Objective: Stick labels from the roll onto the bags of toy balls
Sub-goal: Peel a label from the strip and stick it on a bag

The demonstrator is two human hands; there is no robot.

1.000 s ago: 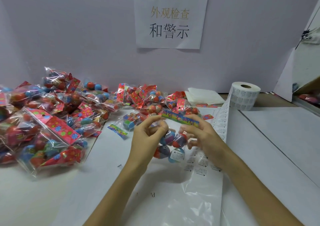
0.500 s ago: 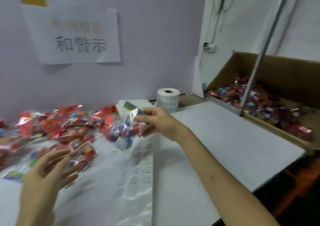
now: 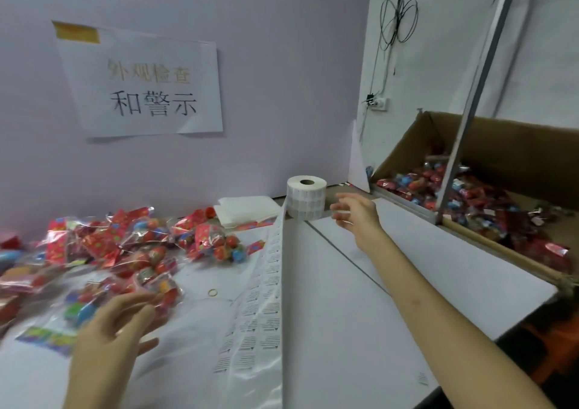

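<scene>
White table [image 3: 344, 314], label roll [image 3: 306, 201], lilac wall [image 3: 250, 17], paper sign [image 3: 141, 82], cardboard box [image 3: 517, 158].

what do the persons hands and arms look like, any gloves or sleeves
Both are bare. The left hand and the right hand have no gloves, and no rings, watch or wristband show. No sleeves are in view up to the picture's edge.

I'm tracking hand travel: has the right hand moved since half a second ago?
Yes: the right hand crossed from left of the label roll to its right, and is now empty.
</scene>
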